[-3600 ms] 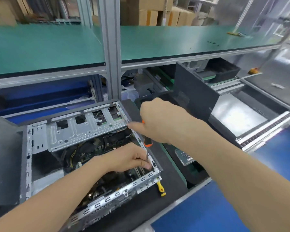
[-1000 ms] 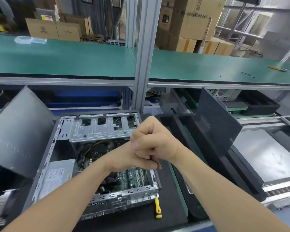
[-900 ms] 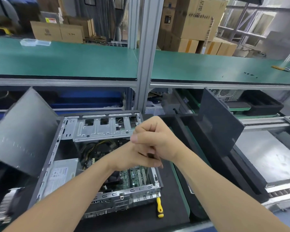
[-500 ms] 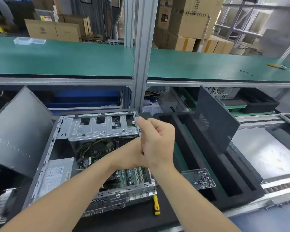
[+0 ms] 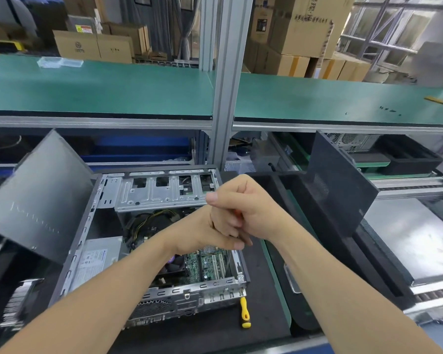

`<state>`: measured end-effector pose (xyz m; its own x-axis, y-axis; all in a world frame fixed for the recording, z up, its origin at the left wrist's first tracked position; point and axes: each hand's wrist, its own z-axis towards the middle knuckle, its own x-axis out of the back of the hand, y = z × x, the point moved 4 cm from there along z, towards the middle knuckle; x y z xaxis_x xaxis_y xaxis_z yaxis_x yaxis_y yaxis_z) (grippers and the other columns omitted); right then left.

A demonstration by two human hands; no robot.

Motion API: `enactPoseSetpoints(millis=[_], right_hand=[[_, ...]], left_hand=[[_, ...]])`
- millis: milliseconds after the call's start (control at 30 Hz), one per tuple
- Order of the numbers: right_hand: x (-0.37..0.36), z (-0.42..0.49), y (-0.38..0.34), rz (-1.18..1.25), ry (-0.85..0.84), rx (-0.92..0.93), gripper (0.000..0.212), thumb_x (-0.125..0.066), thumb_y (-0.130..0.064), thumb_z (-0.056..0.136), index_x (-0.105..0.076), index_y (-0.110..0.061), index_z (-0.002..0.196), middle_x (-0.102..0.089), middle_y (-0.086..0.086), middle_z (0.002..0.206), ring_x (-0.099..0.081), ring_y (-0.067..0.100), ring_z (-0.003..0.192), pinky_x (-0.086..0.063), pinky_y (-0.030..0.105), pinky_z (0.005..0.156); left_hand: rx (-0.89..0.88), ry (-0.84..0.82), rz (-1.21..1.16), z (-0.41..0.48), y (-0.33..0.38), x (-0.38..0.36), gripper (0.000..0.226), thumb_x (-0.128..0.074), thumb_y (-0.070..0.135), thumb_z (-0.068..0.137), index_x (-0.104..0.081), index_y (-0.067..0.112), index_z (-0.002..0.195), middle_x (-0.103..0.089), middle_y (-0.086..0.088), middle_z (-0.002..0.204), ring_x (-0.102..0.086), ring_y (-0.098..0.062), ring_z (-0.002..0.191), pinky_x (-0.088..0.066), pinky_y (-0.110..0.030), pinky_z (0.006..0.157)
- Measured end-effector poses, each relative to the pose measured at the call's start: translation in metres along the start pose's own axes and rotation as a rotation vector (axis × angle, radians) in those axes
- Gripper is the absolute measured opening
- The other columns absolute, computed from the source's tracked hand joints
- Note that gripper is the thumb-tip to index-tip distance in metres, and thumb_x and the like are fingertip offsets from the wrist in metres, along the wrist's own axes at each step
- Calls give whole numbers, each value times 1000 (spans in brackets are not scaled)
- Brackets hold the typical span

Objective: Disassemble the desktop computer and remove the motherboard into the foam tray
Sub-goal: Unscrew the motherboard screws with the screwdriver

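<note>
Over the open computer case (image 5: 164, 295), the right hand (image 5: 248, 205) clenched a screwdriver (image 5: 237, 213), with the left hand (image 5: 202, 233) pressed against it, grip unclear. The motherboard (image 5: 211, 264) lay inside the case, where a slipping tip risked gouging it.

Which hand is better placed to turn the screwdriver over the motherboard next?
Right: the right hand grips the screwdriver handle from above; the left hand lies beneath it, near the shaft, above the motherboard.
</note>
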<state>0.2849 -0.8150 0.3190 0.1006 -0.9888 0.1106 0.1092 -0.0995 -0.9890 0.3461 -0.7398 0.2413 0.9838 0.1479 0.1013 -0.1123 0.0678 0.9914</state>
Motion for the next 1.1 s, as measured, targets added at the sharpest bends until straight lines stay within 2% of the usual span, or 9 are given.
enactPoseSetpoints(millis=[100, 200, 267, 367, 467, 667, 800, 967, 1100], right_hand=[[6, -6, -18, -773, 257, -5, 50, -58, -48, 99, -61, -15, 62, -59, 2, 53, -55, 19, 52, -44, 35, 53], [-7, -8, -42, -1538, 399, -144, 69, -28, -80, 92, -43, -21, 59, -42, -1, 55, -39, 15, 46, -30, 28, 46], [-12, -4, -41, -1538, 283, -340, 68, -20, -80, 90, -51, -22, 73, -40, 0, 67, -36, 16, 52, -25, 29, 47], [-8, -1, -36, -1249, 98, -440, 45, -51, -55, 98, -51, -16, 77, -47, 1, 71, -46, 24, 59, -35, 30, 51], [-6, -5, -45, -1168, -58, -409, 38, -67, -44, 93, -56, -10, 80, -60, 6, 67, -51, 25, 59, -41, 33, 52], [-8, -5, -70, -1399, -329, -301, 3, -69, -27, 92, -69, -29, 89, -65, -10, 78, -53, 1, 65, -39, 23, 52], [-15, 1, -59, -1578, -443, -227, 22, -61, 3, 81, -68, -18, 78, -63, 0, 79, -52, 13, 68, -32, 22, 50], [-10, -5, -55, -1478, -425, -197, 12, -64, -8, 84, -65, -18, 90, -61, -1, 97, -55, 16, 88, -43, 24, 65], [-9, -6, -67, -1455, -237, -160, 39, -58, -62, 93, -56, -25, 102, -50, -6, 95, -49, 10, 79, -44, 33, 66]], left_hand=[[28, 15, 42, -2, 0, 5, 25, -81, 13, 88, -72, -4, 105, -76, -12, 97, -71, -20, 89, -53, -25, 84], [62, 53, 38, -6, -7, 12, 29, -84, 29, 86, -76, 11, 108, -65, -37, 101, -55, -43, 83, -39, -44, 83], [60, 65, 2, -8, -9, 13, 26, -85, 29, 84, -76, 19, 105, -71, -22, 102, -54, -34, 88, -41, -44, 85], [58, 37, 11, -8, -5, 12, 24, -82, 22, 84, -76, 19, 107, -73, 2, 98, -62, -21, 92, -49, -32, 83], [64, 21, 78, -8, -4, 11, 29, -82, 25, 83, -75, 12, 109, -76, 0, 104, -66, -32, 95, -52, -29, 82], [22, 20, -67, -5, -11, 10, 25, -72, 1, 88, -64, -16, 105, -71, -15, 106, -69, -11, 104, -52, -22, 84], [8, 104, -87, -2, -11, 15, 27, -70, 0, 85, -65, -8, 111, -71, -11, 105, -65, -21, 101, -51, -36, 90], [-27, 90, -48, 2, -3, 12, 34, -78, 15, 85, -61, -9, 102, -62, -21, 95, -60, -23, 94, -51, -42, 89], [18, 58, 9, 2, -5, 11, 40, -77, 22, 84, -65, -9, 107, -67, -27, 101, -63, -24, 98, -55, -46, 89]])
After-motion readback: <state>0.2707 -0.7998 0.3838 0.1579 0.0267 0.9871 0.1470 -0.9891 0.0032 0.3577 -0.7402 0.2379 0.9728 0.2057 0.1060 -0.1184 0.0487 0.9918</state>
